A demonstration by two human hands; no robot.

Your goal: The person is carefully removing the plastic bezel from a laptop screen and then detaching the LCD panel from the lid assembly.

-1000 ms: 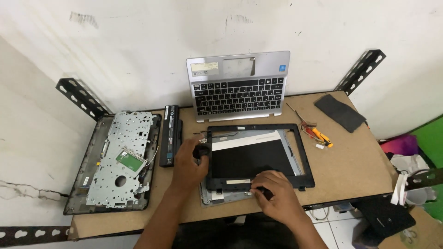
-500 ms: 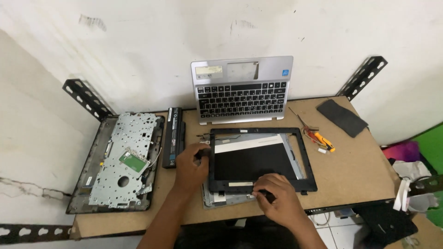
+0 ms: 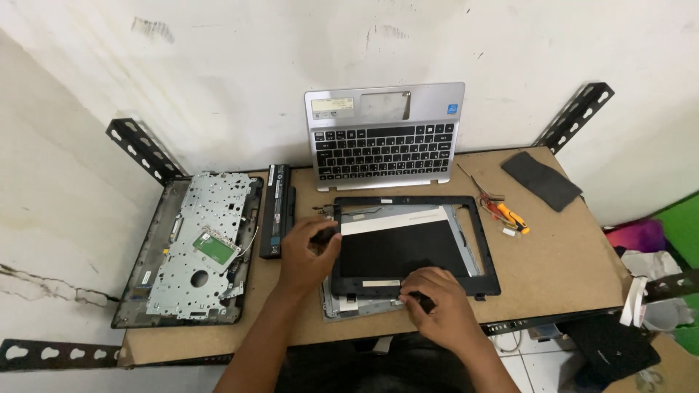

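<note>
My left hand (image 3: pixel 307 256) covers the left edge of the black screen bezel (image 3: pixel 484 247), and my right hand (image 3: pixel 437 313) hides its front edge. The picture's bottom edge cuts off both my forearms.

Black screen panel (image 3: pixel 404 247) in bezel, pale sticker (image 3: pixel 332 105) on keyboard deck

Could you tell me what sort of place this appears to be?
Probably a small laptop repair bench: a wall-mounted board shelf carries an opened laptop base, a detached keyboard panel and screwdrivers, while both hands work at a black screen bezel.
</note>
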